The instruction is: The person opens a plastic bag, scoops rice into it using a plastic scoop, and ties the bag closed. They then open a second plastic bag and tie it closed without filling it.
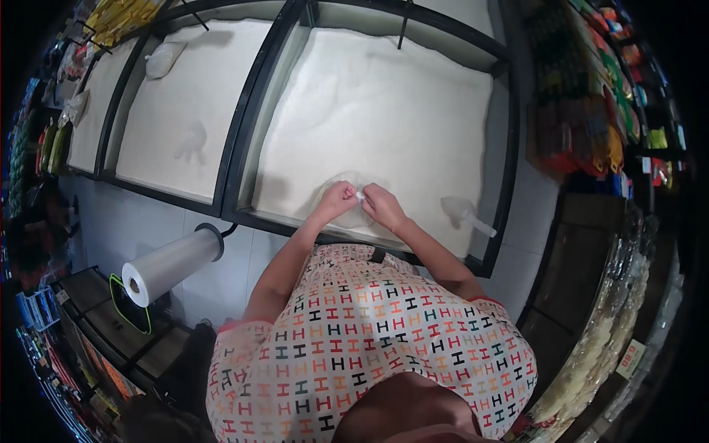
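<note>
My left hand (339, 199) and my right hand (383, 206) are close together, low in the middle of the head view. Fingers of both are closed in a pinch on the gathered neck of a clear plastic bag (352, 218). The bag sits on the pale, fine grain (377, 111), which looks like rice, by the front wall of a wide bin. Its lower part shows below my hands, rounded and full of something pale. To the right, a translucent scoop (459, 209) lies on the grain, its handle pointing toward the bin's front right corner.
Dark frames (235, 140) divide the bins. A filled bag (164, 60) lies in the left bin. Below it, a plastic roll (171, 264) sticks out from the bin front. Packaged goods on shelves (583, 103) stand at right, more wrapped packs (602, 332) lower right.
</note>
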The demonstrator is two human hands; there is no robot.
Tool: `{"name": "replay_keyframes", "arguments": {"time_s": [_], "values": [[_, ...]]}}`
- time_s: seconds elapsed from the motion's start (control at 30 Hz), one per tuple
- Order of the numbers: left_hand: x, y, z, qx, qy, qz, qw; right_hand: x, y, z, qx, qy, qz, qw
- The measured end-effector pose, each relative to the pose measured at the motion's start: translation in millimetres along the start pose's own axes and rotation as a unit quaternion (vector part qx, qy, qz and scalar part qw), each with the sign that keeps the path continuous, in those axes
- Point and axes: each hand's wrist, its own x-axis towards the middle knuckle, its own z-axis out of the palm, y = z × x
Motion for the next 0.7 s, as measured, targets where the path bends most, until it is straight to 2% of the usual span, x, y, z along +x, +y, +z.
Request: {"name": "replay_keyframes", "arguments": {"time_s": [0.07, 0.17, 0.27, 0.37, 0.47, 0.57, 0.67, 0.7], "values": [[2, -2, 1, -0.037, -0.045, -0.045, 0.997, 3, 3, -3, -0.089, -0.032, -0.043, 0.995], [6, -6, 1, -0.019, -0.053, -0.046, 0.997, 5, 8, 2, -0.112, -0.074, -0.063, 0.989], [10, -9, 5, 0.029, -0.001, 0.048, 0.998, 0, 13, 5, -0.127, -0.054, -0.044, 0.989], [-5, 21, 10, 0.072, 0.052, 0.093, 0.992, -3, 16, 8, -0.131, -0.033, -0.050, 0.990], [-3, 17, 8, 0.153, 0.051, 0.099, 0.982, -2, 14, 7, -0.119, -0.016, -0.095, 0.988], [1, 17, -2, 0.117, 0.010, 0.064, 0.991, 3, 14, 4, -0.129, -0.020, -0.114, 0.985], [2, 24, -16, 0.017, -0.051, 0.014, 0.998, 4, 15, -5, -0.119, -0.031, -0.155, 0.980], [1, 26, -16, 0.033, -0.051, 0.021, 0.998, 3, 15, -6, -0.111, -0.030, -0.163, 0.980]]}}
